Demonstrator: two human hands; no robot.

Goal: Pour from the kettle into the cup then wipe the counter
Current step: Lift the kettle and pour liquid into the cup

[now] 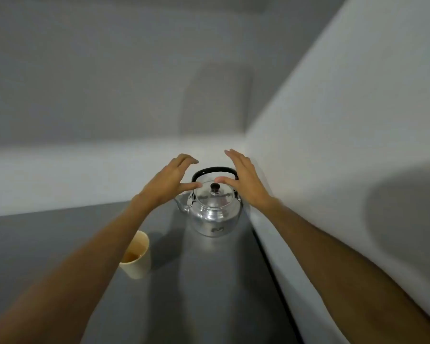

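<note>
Head view: kettle (215, 209) upright on grey worktop (209, 281) by wall. Left hand (170, 177) and right hand (243, 177) spread wide, empty, flanking handle. Cup (137, 256) near-left, holding brownish liquid. Pour seemingly done; wiping left, no cloth visible.

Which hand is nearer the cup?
Left. The left hand hovers beside the kettle, its forearm passing over the cup; the right hand is across the kettle, farther off.
</note>
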